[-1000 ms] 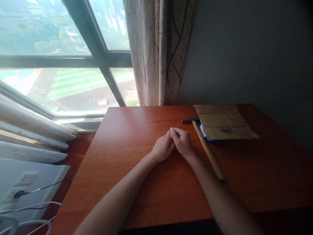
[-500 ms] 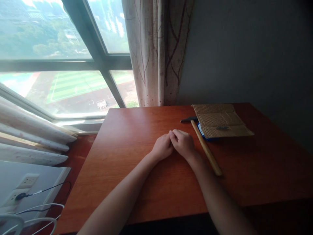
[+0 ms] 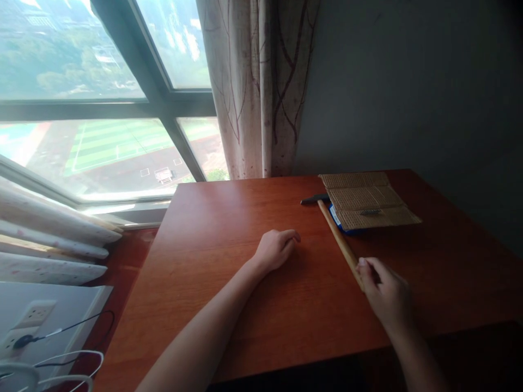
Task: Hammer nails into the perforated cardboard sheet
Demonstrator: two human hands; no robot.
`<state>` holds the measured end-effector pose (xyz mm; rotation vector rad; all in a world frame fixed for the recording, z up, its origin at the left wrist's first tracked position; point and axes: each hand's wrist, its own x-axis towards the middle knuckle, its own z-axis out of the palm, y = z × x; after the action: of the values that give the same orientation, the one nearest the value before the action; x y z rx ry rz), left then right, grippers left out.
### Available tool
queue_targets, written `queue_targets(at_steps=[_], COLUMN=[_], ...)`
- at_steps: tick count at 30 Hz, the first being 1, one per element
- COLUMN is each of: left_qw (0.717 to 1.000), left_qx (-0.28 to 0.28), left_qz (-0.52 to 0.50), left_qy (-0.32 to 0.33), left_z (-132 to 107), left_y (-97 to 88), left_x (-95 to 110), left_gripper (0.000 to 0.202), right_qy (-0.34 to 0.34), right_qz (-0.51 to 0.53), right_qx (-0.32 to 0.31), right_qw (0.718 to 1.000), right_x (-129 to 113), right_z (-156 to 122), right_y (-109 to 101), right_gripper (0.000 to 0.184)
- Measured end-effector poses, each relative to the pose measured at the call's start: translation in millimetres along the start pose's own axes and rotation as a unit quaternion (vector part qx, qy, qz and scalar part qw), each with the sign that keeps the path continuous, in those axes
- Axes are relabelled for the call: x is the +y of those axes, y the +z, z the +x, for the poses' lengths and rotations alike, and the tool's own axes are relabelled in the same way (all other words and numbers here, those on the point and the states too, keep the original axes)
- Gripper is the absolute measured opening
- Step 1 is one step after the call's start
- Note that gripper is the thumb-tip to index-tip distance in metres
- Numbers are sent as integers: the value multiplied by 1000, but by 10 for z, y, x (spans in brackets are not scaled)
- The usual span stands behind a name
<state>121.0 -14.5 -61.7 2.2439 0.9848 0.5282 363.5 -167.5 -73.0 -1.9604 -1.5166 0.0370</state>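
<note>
My left hand (image 3: 275,249) rests on the table, palm down, its fingers loosely bent and the index finger stretched out. It holds nothing that I can see. My right hand (image 3: 388,294) is over the handle end of a hammer (image 3: 339,238), thumb and fingertips drawn together at the handle's right edge. Whether they touch the wood I cannot tell. The hammer lies slantwise with its wooden handle toward me; a folded piece of cardboard (image 3: 363,193) hides part of its dark head. Small metal pieces, perhaps nails (image 3: 371,212), lie on the cardboard.
Under the cardboard's left edge shows a blue object (image 3: 335,218) with a white label. The reddish wooden table (image 3: 196,305) borders a window (image 3: 114,147) and a curtain (image 3: 249,87). Low on the left are a wall socket (image 3: 26,326) and cables.
My hands were together in the middle of the table. They have parted: the right has moved right and nearer to me, beside the hammer handle, while the left stays about where it was.
</note>
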Motion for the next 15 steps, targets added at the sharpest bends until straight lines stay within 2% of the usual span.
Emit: queue_targets(at_steps=[5, 10, 15], left_qw=[1000, 1000, 999], left_qx=[-11, -20, -32], left_qz=[-3, -1, -6], left_qy=[12, 11, 8], left_z=[-3, -9, -6], left_y=[-1, -9, -9], left_x=[11, 12, -5], left_gripper=[25, 24, 23], right_qy=[38, 50, 23], right_qz=[-41, -34, -54], right_qx=[-12, -44, -82], right_qw=[998, 997, 995], right_x=[282, 286, 247], right_z=[-7, 11, 70], right_y=[-48, 21, 66], right_gripper=[29, 31, 39])
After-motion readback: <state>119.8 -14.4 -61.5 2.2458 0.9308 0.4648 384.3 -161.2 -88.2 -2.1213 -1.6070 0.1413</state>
